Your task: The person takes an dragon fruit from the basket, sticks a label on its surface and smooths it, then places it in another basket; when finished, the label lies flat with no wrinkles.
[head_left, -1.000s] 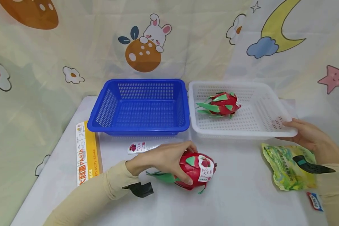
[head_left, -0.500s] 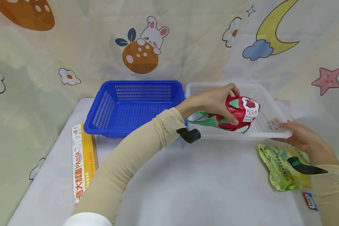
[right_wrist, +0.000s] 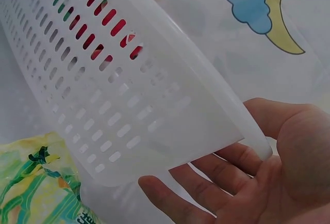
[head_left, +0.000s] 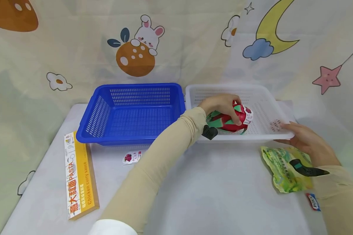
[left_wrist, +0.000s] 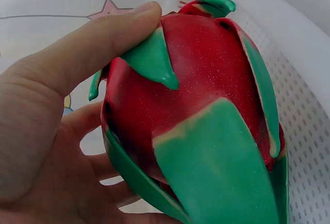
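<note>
My left hand (head_left: 223, 105) grips a red dragon fruit (head_left: 239, 118) with green scales and a white label, inside the white basket (head_left: 239, 137). In the left wrist view the thumb lies on the fruit's red skin (left_wrist: 206, 69), and the fingers curve behind it. At the basket's right front corner my right hand (head_left: 307, 140) holds the rim, thumb above and fingers underneath, as the right wrist view shows at the basket wall (right_wrist: 170, 136). Through the slots there, red and green patches show. The second dragon fruit cannot be made out behind the left hand.
A blue basket (head_left: 132, 142) stands left of the white one. A yellow and white pasta box (head_left: 80, 178) lies at the left, a labelled strip (head_left: 132, 157) near it. By the right forearm are a yellow-green packet (head_left: 285, 169) and a small red-blue packet (head_left: 313, 201).
My left hand has carried the dragon fruit from the table's middle up and right, then down into the white basket. The right hand stays on the rim. The head view has shifted slightly.
</note>
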The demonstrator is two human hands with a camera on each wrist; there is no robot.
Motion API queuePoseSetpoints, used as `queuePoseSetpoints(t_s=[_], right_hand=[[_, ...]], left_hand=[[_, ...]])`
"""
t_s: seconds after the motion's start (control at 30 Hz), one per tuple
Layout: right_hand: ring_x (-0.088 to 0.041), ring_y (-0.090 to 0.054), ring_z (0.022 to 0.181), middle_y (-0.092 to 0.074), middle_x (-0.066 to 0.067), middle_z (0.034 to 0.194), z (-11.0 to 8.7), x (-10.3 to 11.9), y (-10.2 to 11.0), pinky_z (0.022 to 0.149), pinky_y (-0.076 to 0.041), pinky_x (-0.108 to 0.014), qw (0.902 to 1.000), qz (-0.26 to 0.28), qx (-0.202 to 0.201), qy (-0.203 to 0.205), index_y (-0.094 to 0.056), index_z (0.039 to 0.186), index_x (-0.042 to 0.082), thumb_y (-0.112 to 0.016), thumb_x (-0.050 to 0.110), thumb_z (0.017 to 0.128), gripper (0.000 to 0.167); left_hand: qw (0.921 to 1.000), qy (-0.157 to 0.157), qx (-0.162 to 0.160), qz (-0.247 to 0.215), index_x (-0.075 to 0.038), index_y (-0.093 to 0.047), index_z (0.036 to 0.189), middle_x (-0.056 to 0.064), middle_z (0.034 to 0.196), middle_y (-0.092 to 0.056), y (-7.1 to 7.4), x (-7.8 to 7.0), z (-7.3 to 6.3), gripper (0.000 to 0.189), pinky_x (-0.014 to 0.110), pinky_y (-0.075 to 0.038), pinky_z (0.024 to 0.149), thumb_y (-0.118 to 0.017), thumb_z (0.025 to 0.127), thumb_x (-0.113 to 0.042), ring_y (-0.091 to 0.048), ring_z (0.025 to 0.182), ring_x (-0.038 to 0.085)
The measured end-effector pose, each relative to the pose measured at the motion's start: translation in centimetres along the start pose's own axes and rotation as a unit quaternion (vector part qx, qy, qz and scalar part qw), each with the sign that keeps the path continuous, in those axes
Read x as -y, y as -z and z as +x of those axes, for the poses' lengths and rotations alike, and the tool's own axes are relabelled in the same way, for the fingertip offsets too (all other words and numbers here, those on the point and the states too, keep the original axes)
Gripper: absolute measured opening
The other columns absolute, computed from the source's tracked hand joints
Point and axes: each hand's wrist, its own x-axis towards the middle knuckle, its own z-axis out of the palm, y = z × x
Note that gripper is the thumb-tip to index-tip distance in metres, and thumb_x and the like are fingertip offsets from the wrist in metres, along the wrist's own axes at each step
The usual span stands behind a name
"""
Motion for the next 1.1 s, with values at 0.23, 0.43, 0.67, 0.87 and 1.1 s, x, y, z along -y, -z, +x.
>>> queuePoseSetpoints(t_s=[0.23, 0.43, 0.67, 0.87, 1.1], right_hand=[[-0.011, -0.067, 0.095, -0.064, 0.015, 0.111, 0.1, 0.0, -0.2, 0.082, -0.058, -0.041, 1.0, 0.004, -0.005, -0.005, -0.043, 0.134, 0.031, -0.046, 0.018, 0.103, 0.034], [-0.011, -0.067, 0.096, -0.064, 0.016, 0.112, 0.1, 0.1, -0.2, 0.082, -0.058, -0.041, 0.9999, 0.0, -0.011, -0.008, -0.042, 0.136, 0.032, -0.047, 0.018, 0.102, 0.037], [-0.011, -0.067, 0.094, -0.065, 0.016, 0.111, 0.0, 0.1, -0.3, 0.08, -0.058, -0.042, 0.9999, 0.009, -0.013, -0.003, -0.046, 0.132, 0.032, -0.047, 0.017, 0.102, 0.034], [-0.01, -0.067, 0.094, -0.064, 0.017, 0.112, 0.0, 0.2, -0.4, 0.081, -0.058, -0.042, 1.0, 0.001, -0.01, 0.001, -0.041, 0.137, 0.031, -0.047, 0.018, 0.102, 0.037], [-0.01, -0.068, 0.095, -0.063, 0.018, 0.113, -0.1, 0.1, -0.4, 0.083, -0.058, -0.043, 0.9999, -0.002, -0.01, -0.004, -0.04, 0.138, 0.031, -0.047, 0.019, 0.102, 0.038]], left_hand=[[0.9993, 0.031, 0.016, -0.012, -0.034, -0.043, 0.134, -0.011, 0.126, -0.049, -0.8, 0.4, 0.9, 0.075, 0.025, -0.049, 0.084, -0.083, 0.071, -0.042, -0.048, 0.109, 0.006], [0.9981, 0.049, 0.033, 0.02, -0.035, -0.038, 0.141, -0.012, 0.14, -0.042, -1.4, 0.9, 1.5, 0.081, 0.028, -0.046, 0.094, -0.08, 0.073, -0.046, -0.04, 0.12, 0.006], [0.9923, 0.099, 0.068, 0.028, -0.042, -0.035, 0.143, -0.011, 0.145, -0.036, -1.1, 1.0, 2.4, 0.084, 0.026, -0.048, 0.089, -0.078, 0.072, -0.054, -0.036, 0.123, 0.009], [0.989, 0.112, 0.089, 0.039, -0.045, -0.028, 0.149, -0.01, 0.156, -0.023, -0.9, 1.2, 2.7, 0.086, 0.026, -0.046, 0.097, -0.071, 0.076, -0.06, -0.029, 0.133, 0.009], [0.9852, 0.095, 0.11, 0.091, -0.04, -0.026, 0.151, -0.015, 0.161, -0.013, -1.1, 1.3, 2.8, 0.08, 0.027, -0.032, 0.113, -0.064, 0.083, -0.059, -0.012, 0.148, 0.008]])
